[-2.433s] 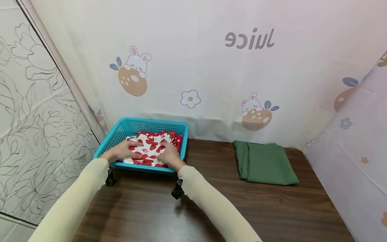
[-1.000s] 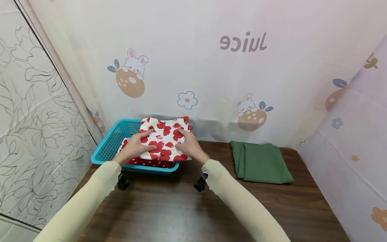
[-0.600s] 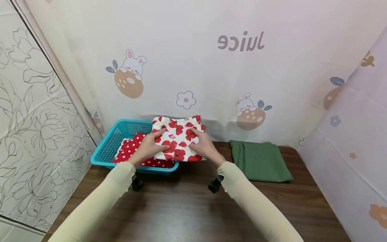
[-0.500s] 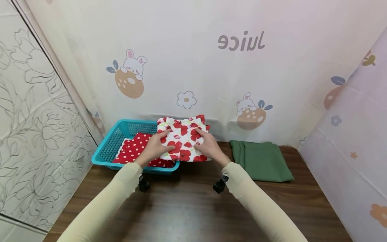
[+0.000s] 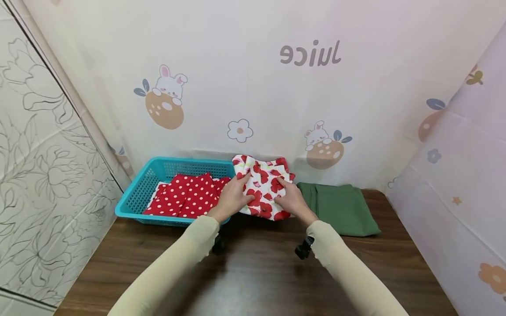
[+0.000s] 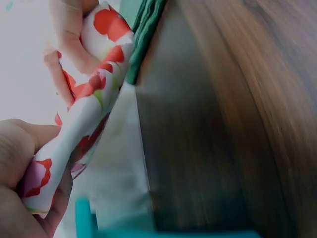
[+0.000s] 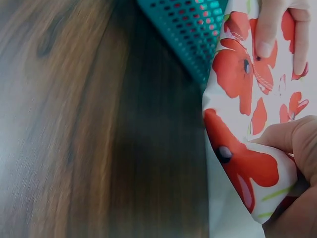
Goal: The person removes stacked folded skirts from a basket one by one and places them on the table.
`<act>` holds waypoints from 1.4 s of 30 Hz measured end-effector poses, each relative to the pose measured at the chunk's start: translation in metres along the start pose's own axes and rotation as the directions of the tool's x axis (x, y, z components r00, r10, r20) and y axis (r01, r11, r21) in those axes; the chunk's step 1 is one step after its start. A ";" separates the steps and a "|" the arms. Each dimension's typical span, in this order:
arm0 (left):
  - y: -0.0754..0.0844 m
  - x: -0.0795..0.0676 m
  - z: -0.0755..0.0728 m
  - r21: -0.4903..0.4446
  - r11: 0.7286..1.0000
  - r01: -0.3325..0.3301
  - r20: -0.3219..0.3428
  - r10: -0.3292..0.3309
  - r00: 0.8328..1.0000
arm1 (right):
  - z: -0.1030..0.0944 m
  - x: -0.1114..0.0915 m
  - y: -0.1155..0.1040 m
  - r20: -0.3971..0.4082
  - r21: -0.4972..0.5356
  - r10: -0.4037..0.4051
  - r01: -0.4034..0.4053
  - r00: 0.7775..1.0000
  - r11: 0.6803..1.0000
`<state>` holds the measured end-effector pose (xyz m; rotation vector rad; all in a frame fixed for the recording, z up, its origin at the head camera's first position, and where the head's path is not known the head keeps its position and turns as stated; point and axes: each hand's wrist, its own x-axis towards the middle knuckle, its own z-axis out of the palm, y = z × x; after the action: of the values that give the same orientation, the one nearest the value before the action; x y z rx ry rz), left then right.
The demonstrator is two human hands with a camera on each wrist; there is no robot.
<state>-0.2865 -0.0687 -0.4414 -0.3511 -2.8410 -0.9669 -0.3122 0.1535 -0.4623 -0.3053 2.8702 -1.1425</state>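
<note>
In the head view a folded white cloth with red flowers [image 5: 262,186] is held between both hands, just right of the basket and above the table. My left hand [image 5: 232,198] grips its left side, thumb on top. My right hand [image 5: 294,202] pinches its right side the same way. Both wrist views show thumbs pressing on the upper face of the floral cloth [image 7: 237,79] with fingers underneath. A turquoise basket [image 5: 134,215] stands at the left, holding red cloth with white polka dots [image 5: 186,195] over some white fabric.
A folded green cloth [image 5: 345,210] lies on the dark wooden table [image 5: 261,272] to the right, near the back. A white printed curtain [image 5: 253,87] hangs along the back edge, and patterned sheets bound the left and right sides.
Both hands have lifted the floral cloth out of the basket and carried it rightward, past the basket's right side. The polka-dot cloth in the basket is now uncovered.
</note>
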 end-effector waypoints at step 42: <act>-0.039 -0.004 0.100 -0.059 0.990 0.129 -0.049 -0.132 0.990 | 0.039 0.001 0.062 0.033 -0.002 0.170 -0.170 0.985 0.985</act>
<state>-0.2963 -0.0383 -0.5441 -0.1439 -2.8228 -1.0640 -0.3190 0.1711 -0.5327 -0.0756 2.8027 -1.0971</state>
